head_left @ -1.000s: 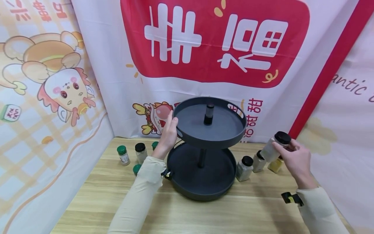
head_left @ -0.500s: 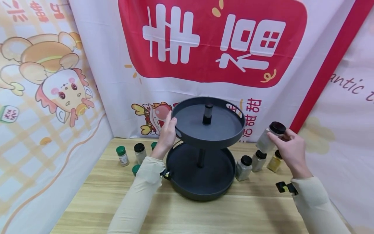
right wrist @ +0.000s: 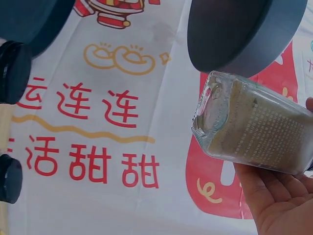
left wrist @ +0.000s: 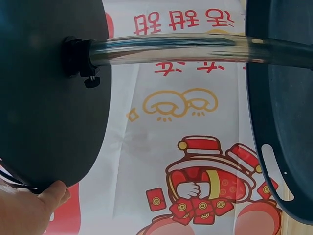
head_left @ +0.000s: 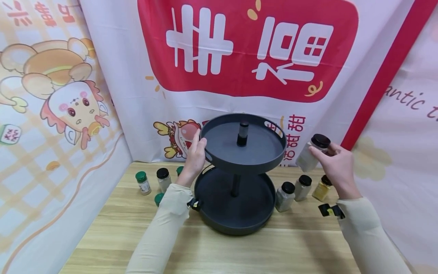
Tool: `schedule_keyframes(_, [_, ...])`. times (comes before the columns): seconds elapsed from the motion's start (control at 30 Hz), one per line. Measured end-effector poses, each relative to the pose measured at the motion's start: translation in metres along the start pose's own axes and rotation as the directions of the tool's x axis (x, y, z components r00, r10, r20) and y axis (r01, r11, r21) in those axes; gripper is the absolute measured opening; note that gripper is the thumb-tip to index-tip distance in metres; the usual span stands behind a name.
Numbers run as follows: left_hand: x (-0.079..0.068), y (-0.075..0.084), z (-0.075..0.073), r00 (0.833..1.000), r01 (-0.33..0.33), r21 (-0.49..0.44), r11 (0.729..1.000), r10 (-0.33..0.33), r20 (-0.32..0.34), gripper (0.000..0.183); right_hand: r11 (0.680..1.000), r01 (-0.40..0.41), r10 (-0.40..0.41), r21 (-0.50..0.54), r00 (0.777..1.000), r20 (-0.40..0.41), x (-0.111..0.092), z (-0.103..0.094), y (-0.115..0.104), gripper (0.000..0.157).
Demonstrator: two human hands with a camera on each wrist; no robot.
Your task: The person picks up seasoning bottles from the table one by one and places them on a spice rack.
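My right hand [head_left: 337,163] grips a clear glass spice jar [head_left: 309,156] near its black lid, raised and tilted to the right of the two-tier stand. Pale brownish powder fills most of the jar [right wrist: 266,125], and its glass base faces the stand in the right wrist view. My left hand [head_left: 195,158] rests against the left outer side of the stand's upper tray [head_left: 222,152], fingers straight. Its thumb [left wrist: 55,193] lies at the tray's lower edge in the left wrist view. Below is the wider lower tray [head_left: 222,224], joined by a central post [head_left: 235,185].
Right of the stand, three black-lidded jars stand on the wooden table [head_left: 219,255]: a grey one [head_left: 285,197], another grey one [head_left: 302,188] and a yellow one [head_left: 321,188]. At left are a green-capped bottle [head_left: 143,183], a black-lidded jar [head_left: 164,179] and other green caps [head_left: 159,198].
My right hand has carried the jar up and leftward, away from above the standing jars and closer to the upper tray. My left hand stays at the tray's side.
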State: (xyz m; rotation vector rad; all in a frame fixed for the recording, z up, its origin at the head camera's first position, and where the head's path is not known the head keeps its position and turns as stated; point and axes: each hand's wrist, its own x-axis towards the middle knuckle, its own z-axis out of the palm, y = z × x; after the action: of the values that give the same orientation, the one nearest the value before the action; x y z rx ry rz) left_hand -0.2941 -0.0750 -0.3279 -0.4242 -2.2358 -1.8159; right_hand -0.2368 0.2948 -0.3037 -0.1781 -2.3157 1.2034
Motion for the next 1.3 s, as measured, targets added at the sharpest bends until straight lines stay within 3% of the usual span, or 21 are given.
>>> schedule_keyframes(0.37, [0.000, 0.001, -0.001, 1.000, -0.010, -0.009, 1.000, 0.010, 0.003, 0.052, 0.996, 0.059, -0.059, 0.067, 0.998, -0.004, 0.012, -0.002, -0.018, 0.051])
schedule_keyframes(0.63, [-0.001, 0.001, -0.001, 1.000, -0.011, 0.001, 1.000, 0.011, -0.008, 0.052, 0.994, 0.056, -0.058, 0.098, 0.998, 0.025, 0.021, -0.002, -0.028, 0.053])
schedule_keyframes(1.3, [-0.001, 0.003, -0.001, 1.000, -0.010, 0.006, 1.000, 0.010, -0.003, 0.052, 0.988, 0.108, -0.105, 0.106, 0.994, -0.031, 0.030, -0.001, -0.056, 0.050])
